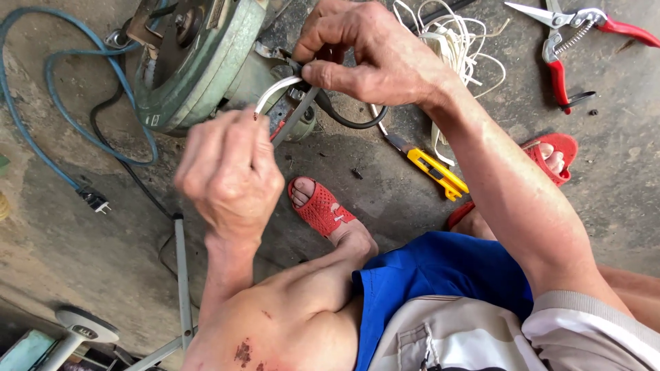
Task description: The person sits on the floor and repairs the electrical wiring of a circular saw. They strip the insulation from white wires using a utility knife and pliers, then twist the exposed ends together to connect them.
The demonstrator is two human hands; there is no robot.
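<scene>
**Two hands on a white wire at a green machine**

Nearest are the person's bent knees and blue shorts [440, 275], with a scraped patch on the left knee. At the near left a grey metal bar [181, 275] runs up the concrete floor [62, 233]. The feet wear red perforated sandals [322, 208], one in the middle and one to the right.

Just beyond the knees, the left hand [230, 172] has its fingers closed together around the near end of a white wire [275, 91], whose bare tip shows just above the knuckles. The wire arcs up and to the right into the right hand [364, 58], whose thumb and fingers are pinched on it beside a black cable [350, 122], right against the green machine [199, 62].

To the right of the hands a yellow utility knife [433, 170] lies on the floor. At the left a blue cable [41, 117] loops, with a black plug [95, 200] near it. Farthest off are a tangle of white cord [454, 41] and red-handled pruning shears [570, 41] at the far right.
</scene>
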